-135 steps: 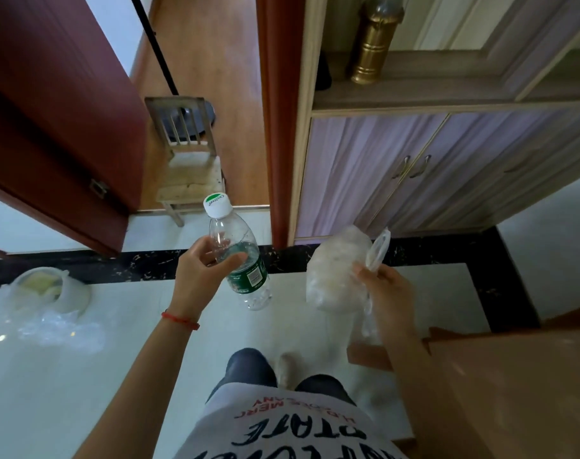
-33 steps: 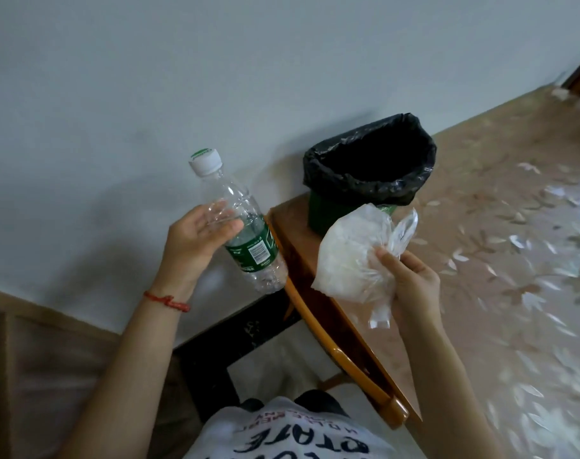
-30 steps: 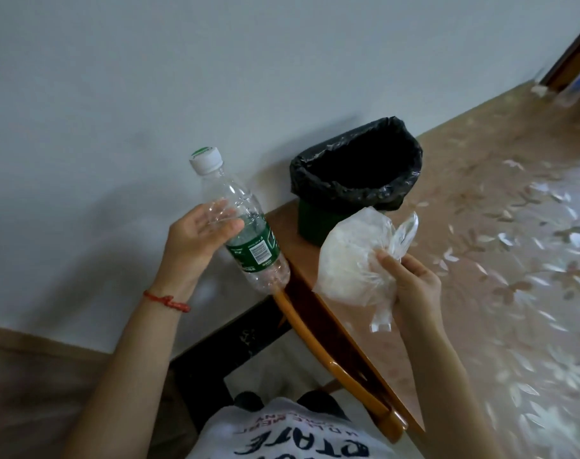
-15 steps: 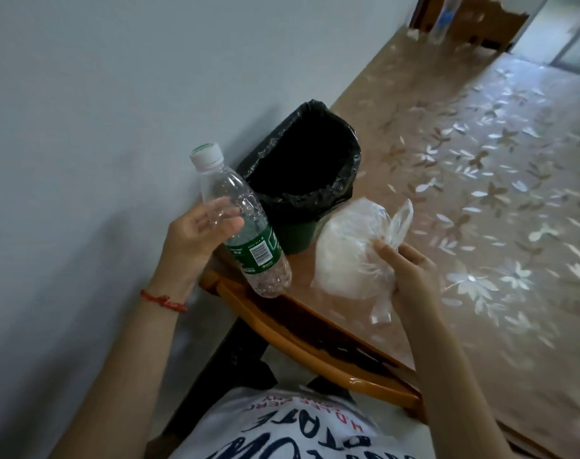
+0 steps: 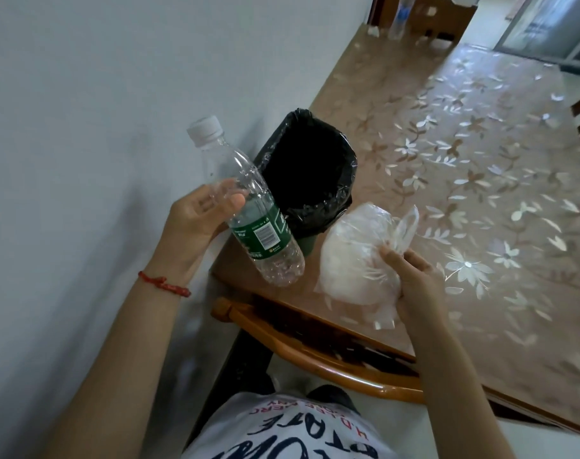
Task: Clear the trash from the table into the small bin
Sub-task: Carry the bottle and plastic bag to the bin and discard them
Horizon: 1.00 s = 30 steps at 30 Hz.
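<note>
Fingers [image 5: 229, 202] of your left hand [image 5: 195, 220]: wrapped around the upper body of a clear plastic bottle [image 5: 248, 210], thumb on the near side, the rest seen through the plastic. Bottle: white cap [image 5: 205, 130] on, green label [image 5: 263, 231] low on the body, tilted with the cap toward the far left and the base toward the near right; it looks nearly empty. Base held above the near left corner of the table [image 5: 480, 193], just beside the bin.

Fingers [image 5: 389, 251] of your right hand [image 5: 414, 283]: pinched shut on the gathered neck of a clear plastic bag [image 5: 354, 256]. Bag: bulging, whitish contents that you cannot identify from here, loose top flaring up past the fingers; whether its bottom touches the table cannot be told.

Small bin [image 5: 311, 170]: green body, black liner folded over the rim, standing on the table's near left corner against the wall [image 5: 99, 94]. Mouth open and dark; contents not visible. Position: between and just beyond the bottle and the bag.

Left wrist: red string bracelet [image 5: 164, 284].

Table: brown covering with a pale flower pattern, running away to the far right. Far end: blurred items, one perhaps a bottle.

Near edge: curved wooden chair back [image 5: 315, 356] tucked under the table, directly in front of your printed white shirt [image 5: 282, 429].
</note>
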Available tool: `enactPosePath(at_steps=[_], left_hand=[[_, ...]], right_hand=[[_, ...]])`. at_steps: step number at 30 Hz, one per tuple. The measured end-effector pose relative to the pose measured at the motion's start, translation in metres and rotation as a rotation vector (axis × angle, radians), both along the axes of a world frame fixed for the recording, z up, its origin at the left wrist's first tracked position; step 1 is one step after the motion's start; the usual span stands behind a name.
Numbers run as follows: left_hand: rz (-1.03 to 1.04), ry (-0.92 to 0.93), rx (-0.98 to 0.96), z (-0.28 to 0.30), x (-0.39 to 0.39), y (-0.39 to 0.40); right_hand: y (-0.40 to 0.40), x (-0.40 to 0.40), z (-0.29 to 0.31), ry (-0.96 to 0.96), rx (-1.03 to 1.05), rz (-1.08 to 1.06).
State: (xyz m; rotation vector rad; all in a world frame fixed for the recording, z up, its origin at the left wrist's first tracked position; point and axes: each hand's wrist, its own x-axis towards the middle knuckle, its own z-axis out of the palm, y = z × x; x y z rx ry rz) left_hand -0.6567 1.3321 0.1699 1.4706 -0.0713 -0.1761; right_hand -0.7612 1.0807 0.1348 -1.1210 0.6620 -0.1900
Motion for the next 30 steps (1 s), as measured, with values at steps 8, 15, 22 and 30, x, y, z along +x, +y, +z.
enactPosePath(at_steps=[8, 15, 22, 30], left_hand=[[0.043, 0.075, -0.138, 0.02, 0.047, -0.015], [0.12, 0.088, -0.146, 0.023, 0.077, -0.052], [0.075, 0.064, 0.041, 0.008, 0.09, -0.072], [0.061, 0.11, 0.082, 0.015, 0.073, -0.08]], right_hand=[[-0.011, 0.004, 0.002, 0.046, -0.004, -0.031], [-0.017, 0.003, -0.003, 0.087, -0.002, -0.038], [-0.023, 0.003, -0.003, 0.06, -0.025, -0.017], [-0.028, 0.014, 0.006, -0.033, -0.035, 0.015]])
